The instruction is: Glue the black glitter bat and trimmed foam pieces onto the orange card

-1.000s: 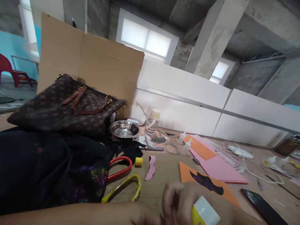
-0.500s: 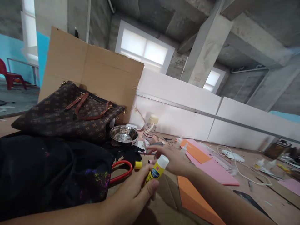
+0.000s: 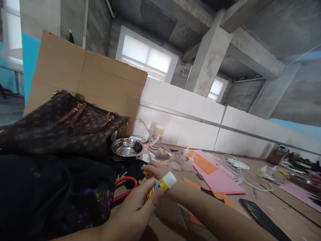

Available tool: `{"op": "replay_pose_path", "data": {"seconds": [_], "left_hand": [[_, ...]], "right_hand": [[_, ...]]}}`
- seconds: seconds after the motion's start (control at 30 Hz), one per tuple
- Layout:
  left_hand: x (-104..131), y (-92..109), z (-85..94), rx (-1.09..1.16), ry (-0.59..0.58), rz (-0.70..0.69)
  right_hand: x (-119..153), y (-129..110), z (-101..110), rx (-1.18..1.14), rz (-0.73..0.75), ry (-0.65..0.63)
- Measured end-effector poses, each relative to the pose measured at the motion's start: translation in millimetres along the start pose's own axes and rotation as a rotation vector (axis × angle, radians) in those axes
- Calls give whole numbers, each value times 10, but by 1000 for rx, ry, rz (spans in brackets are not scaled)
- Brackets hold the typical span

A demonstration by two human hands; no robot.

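My left hand point(image 3: 140, 204) is wrapped round a yellow glue stick point(image 3: 156, 187) with a white end pointing up and to the right. Behind it, my right hand point(image 3: 156, 169) reaches across to the left, its fingers closed about the small yellow glue stick cap point(image 3: 147, 173), which shows only in part. The lower side of this hand is hidden by the left hand and the glue stick. Red-handled scissors point(image 3: 125, 179) lie just left of both hands. Under my right forearm lies orange paper point(image 3: 192, 184) with a black shape on it.
A brown handbag point(image 3: 67, 130) and dark cloth point(image 3: 55, 190) fill the left side. Behind the hands stand a metal bowl point(image 3: 127, 147) and a bottle point(image 3: 155, 139). Pink sheets point(image 3: 225, 182), small glue bottles point(image 3: 190, 163) and a black phone point(image 3: 263, 217) lie to the right.
My right hand has moved left and down onto the yellow cap, which lay uncovered before. The glue stick has tipped further to the right. The view has turned slightly right.
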State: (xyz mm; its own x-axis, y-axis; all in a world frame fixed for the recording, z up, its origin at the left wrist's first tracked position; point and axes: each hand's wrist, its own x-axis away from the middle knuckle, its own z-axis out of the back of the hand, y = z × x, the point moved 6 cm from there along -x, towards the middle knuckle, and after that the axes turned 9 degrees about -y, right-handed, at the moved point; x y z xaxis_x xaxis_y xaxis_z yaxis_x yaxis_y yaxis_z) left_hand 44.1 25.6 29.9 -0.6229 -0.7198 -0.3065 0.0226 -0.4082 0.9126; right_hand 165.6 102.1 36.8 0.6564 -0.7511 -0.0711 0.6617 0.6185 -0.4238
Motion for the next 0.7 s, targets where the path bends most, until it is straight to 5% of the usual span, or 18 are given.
{"op": "replay_pose_path", "data": {"seconds": [0.17, 0.37, 0.53, 0.7], "left_hand": [[-51, -15, 7, 23, -38, 23], [-37, -127, 2, -51, -73, 123], [-36, -147, -17, -200, -131, 153], [-10, -152, -65, -300, -231, 162]], "right_hand": [[451, -18, 313, -503, -55, 183], [867, -104, 290, -899, -40, 252], [980, -136, 191, -956, 11, 286], [1195, -197, 192, -768, 17, 320]]}}
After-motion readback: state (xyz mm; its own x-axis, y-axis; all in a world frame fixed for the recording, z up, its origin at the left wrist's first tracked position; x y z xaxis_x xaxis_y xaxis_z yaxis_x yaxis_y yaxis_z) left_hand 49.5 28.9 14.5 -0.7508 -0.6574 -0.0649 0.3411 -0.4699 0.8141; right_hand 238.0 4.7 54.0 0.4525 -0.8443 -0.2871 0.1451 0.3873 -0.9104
